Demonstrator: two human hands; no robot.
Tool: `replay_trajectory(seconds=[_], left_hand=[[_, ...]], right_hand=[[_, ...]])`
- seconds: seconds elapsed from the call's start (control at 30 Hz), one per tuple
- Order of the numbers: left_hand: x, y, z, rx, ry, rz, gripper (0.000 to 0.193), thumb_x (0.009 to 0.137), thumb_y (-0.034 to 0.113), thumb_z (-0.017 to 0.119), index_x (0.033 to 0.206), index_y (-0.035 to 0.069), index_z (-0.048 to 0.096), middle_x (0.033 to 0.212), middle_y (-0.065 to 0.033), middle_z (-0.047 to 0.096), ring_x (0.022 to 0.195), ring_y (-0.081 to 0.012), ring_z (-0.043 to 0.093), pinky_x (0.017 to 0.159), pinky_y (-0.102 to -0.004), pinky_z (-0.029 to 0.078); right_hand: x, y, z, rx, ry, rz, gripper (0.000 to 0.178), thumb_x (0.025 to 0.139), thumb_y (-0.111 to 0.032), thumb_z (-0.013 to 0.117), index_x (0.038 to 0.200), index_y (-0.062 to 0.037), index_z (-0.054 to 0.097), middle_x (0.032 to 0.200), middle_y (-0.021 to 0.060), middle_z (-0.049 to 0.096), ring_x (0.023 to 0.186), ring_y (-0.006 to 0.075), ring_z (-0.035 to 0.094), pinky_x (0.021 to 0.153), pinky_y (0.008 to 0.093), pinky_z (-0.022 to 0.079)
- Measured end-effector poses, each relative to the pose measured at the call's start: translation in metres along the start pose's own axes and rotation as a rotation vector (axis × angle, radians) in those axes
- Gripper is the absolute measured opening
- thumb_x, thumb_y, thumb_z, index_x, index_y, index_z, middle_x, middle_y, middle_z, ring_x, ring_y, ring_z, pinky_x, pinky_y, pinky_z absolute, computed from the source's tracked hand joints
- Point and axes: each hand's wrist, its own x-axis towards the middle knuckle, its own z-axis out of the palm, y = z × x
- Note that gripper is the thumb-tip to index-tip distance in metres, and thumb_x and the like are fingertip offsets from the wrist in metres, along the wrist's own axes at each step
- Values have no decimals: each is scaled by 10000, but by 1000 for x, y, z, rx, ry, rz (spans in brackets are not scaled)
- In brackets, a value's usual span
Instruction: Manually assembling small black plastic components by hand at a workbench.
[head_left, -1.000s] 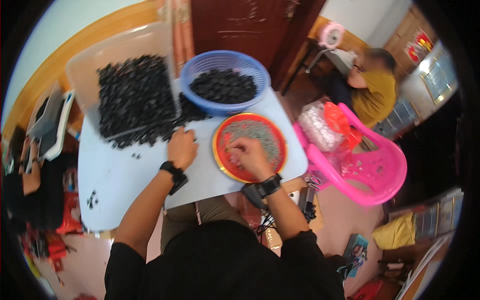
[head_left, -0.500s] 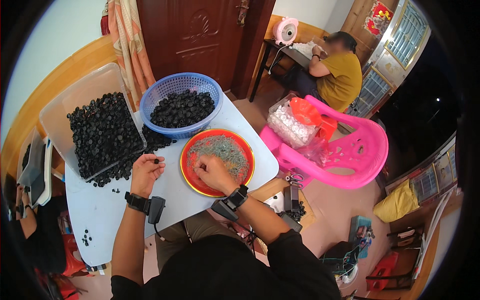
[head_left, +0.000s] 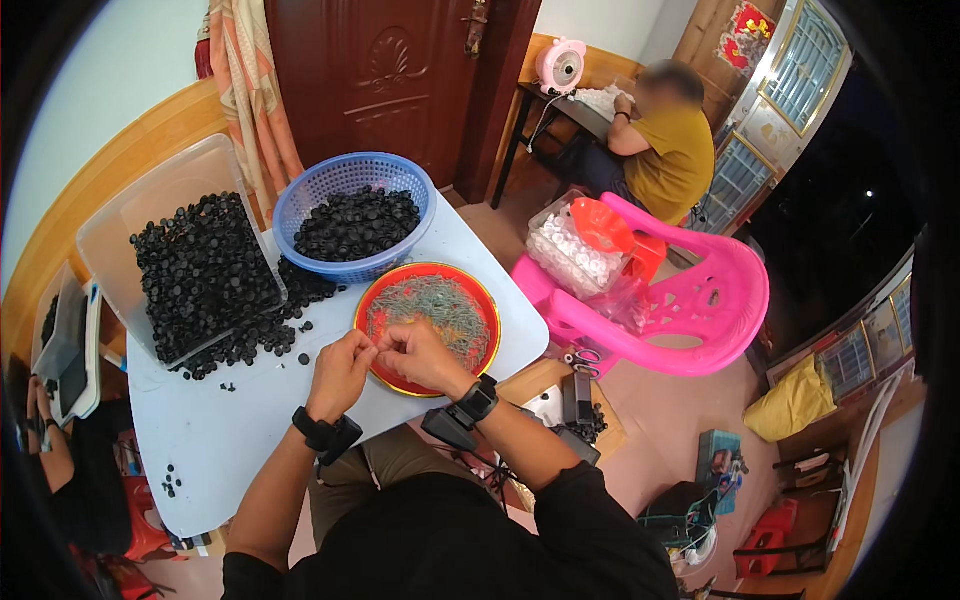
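Observation:
My left hand (head_left: 341,377) is pinched closed at the near left rim of the red tray; the small black cap it held a moment ago is hidden by its fingers. My right hand (head_left: 420,356) meets it fingertip to fingertip over the tray, also pinched, and whatever is between its fingers is too small to make out. The round red tray (head_left: 497,322) with a yellow edge holds a heap of thin grey metal pins (head_left: 440,305). Behind it stands a blue perforated basket (head_left: 292,241) full of black caps (head_left: 355,222).
A clear plastic bin (head_left: 110,240) lies tipped at the left, spilling black caps across the pale table (head_left: 260,420). A pink chair (head_left: 735,325) with a box of white parts (head_left: 580,250) stands to the right. Beyond, a person in yellow (head_left: 672,165) works at a desk; another person's hand (head_left: 40,400) shows far left.
My left hand has moved right and nearer, from beside the tray to meet my right hand. The right hand has lifted slightly from the pins. The whole view has shifted a little.

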Motion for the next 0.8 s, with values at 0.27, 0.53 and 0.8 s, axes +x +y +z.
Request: replay_trajectory(seconds=[0.27,0.53,0.8], left_hand=[[3,-7,11,101,26,-36,200,836,176,549,760,-9,558,670,-186,593,631,-347,582,559,-396,433],[12,0,20,352,108,-41,225,813,207,588,734,-3,575,685,-191,603,646,-376,573,578,-415,444],[1,-14,10,-108,16,-56,187,781,-4,540,968,-7,538,805,-127,616,694,-223,612,600,-315,486]], right_hand=[[-8,0,-2,-56,35,-16,59,756,-3,615,763,-1,557,637,39,564,547,104,519,499,249,423],[-17,0,-9,-393,202,-184,66,680,0,605,688,6,540,690,162,566,661,322,569,595,382,445],[-26,-14,-11,-418,396,-208,33,740,5,622,733,9,590,713,87,613,603,178,598,547,282,460]])
